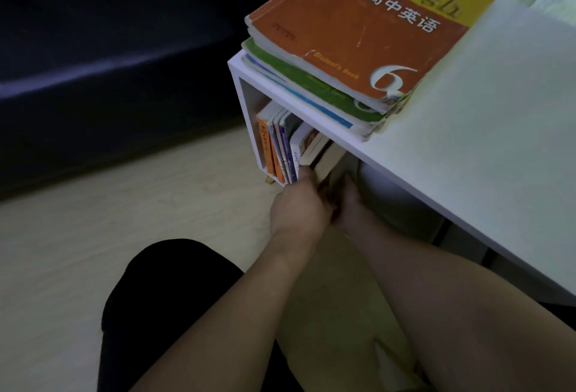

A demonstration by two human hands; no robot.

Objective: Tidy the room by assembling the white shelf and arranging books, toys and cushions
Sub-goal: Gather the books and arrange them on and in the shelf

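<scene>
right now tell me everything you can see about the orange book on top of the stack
The orange book is a worn softcover textbook, lying flat and face up, topmost of a stack of books on the white shelf. Its cover is orange with a yellow band at the far end, white Chinese characters, "English", "Student's Book" and a large white 6. The near corners look frayed. Neither hand touches it.

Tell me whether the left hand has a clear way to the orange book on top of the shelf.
Probably yes. The orange book tops the stack on the white shelf, nothing above it. The left hand is down among the standing books, so it must withdraw first and rise past the shelf's edge.
</scene>
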